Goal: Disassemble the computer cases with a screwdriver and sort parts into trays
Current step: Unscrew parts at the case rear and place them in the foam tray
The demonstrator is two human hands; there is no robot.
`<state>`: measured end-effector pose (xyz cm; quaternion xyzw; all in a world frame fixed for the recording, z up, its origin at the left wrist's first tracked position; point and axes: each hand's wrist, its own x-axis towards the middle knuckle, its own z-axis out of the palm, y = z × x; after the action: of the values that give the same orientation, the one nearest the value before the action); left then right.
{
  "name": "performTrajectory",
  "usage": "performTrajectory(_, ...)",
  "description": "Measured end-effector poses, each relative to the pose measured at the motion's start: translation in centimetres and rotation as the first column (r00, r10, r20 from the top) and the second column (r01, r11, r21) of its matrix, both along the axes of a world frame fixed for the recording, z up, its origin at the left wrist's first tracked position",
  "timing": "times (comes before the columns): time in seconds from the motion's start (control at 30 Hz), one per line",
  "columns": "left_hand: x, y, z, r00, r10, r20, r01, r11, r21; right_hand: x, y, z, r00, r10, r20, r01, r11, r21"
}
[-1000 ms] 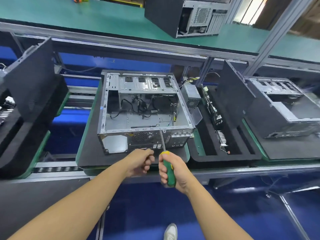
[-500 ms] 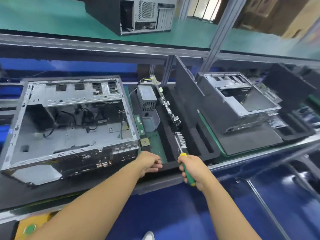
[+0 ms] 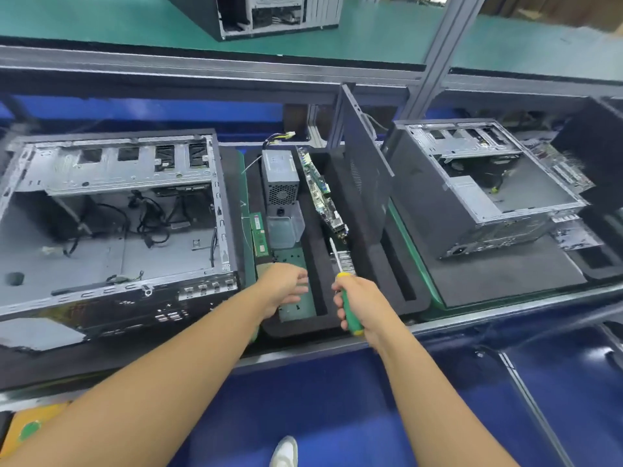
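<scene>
An opened grey computer case (image 3: 111, 227) lies on its side at the left, loose cables inside. To its right a black foam tray (image 3: 320, 254) holds a power supply (image 3: 279, 178), a motherboard on edge (image 3: 320, 193), memory sticks (image 3: 259, 235) and a clear plastic cover (image 3: 285, 227). My left hand (image 3: 285, 286) hovers over the tray's front green compartment with fingers spread and nothing visible in it. My right hand (image 3: 357, 298) grips the green-handled screwdriver (image 3: 349, 306), whose shaft points up over the tray.
A black side panel (image 3: 364, 170) stands upright at the tray's right. A second opened case (image 3: 485, 190) lies on a black foam pad at the right. A third case (image 3: 269, 11) stands on the green upper shelf. A metal post (image 3: 441, 52) rises behind.
My view swung right from the left case to the tray. My left hand left the case's rear edge, moved over the tray and opened its fingers. The right hand kept the screwdriver.
</scene>
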<state>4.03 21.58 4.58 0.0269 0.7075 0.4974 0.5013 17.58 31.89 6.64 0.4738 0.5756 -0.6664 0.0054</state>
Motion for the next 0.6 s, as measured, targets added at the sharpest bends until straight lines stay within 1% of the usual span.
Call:
performTrajectory(0.07,-0.1,-0.2,3.0,0.982,-0.142,-0.123,0.15,0.986,0.066,-1.0,-0.5,0.2,0.999,-0.037,-0.03,0.035,0.998,-0.053)
performTrajectory(0.1,-0.3,-0.6,4.6,0.957,-0.201,-0.21,0.225,0.97,0.095,-1.4,-0.8,0.3,0.998,-0.049,-0.05,0.045,0.996,-0.072)
performTrajectory(0.13,-0.6,-1.3,6.3,0.912,-0.253,-0.322,0.302,0.947,0.109,-1.8,-1.2,0.4,0.996,-0.059,-0.07,0.053,0.995,-0.083)
performTrajectory(0.17,-1.1,-2.3,8.0,0.841,-0.298,-0.452,0.377,0.922,0.093,-2.1,-1.7,0.5,0.994,-0.068,-0.091,0.059,0.993,-0.097)
performTrajectory(0.2,-1.8,-3.6,9.6,0.743,-0.34,-0.577,0.442,0.896,0.041,-2.4,-2.3,0.6,0.99,-0.081,-0.112,0.067,0.99,-0.122)
performTrajectory(0.23,-2.6,-5.0,11.0,0.641,-0.373,-0.671,0.48,0.877,-0.03,-2.6,-3.0,0.7,0.986,-0.095,-0.135,0.074,0.985,-0.154)
performTrajectory(0.27,-3.5,-6.5,12.2,0.559,-0.398,-0.727,0.491,0.866,-0.097,-2.8,-3.7,0.7,0.982,-0.102,-0.157,0.073,0.981,-0.178)
performTrajectory(0.3,-4.6,-8.1,13.1,0.504,-0.422,-0.753,0.492,0.857,-0.152,-2.9,-4.5,0.6,0.979,-0.1,-0.177,0.066,0.98,-0.19)
performTrajectory(0.33,-5.9,-9.7,13.7,0.476,-0.456,-0.752,0.494,0.846,-0.201,-3.0,-5.3,0.6,0.976,-0.095,-0.194,0.057,0.98,-0.192)
performTrajectory(0.37,-7.3,-11.5,14.2,0.473,-0.5,-0.726,0.501,0.83,-0.245,-3.0,-6.3,0.5,0.973,-0.089,-0.214,0.049,0.981,-0.187)
performTrajectory(0.47,-11.3,-17.1,14.7,0.518,-0.641,-0.567,0.53,0.76,-0.376,-2.7,-9.5,-0.1,0.953,-0.073,-0.295,0.029,0.988,-0.15)
performTrajectory(0.53,-13.2,-20.3,13.9,0.492,-0.729,-0.475,0.536,0.684,-0.494,-2.4,-12.0,-0.3,0.947,-0.068,-0.314,0.031,0.992,-0.122)
performTrajectory(0.6,-13.9,-22.8,12.5,0.452,-0.819,-0.355,0.568,0.571,-0.593,-1.9,-14.7,-0.4,0.947,-0.047,-0.318,0.02,0.996,-0.088)
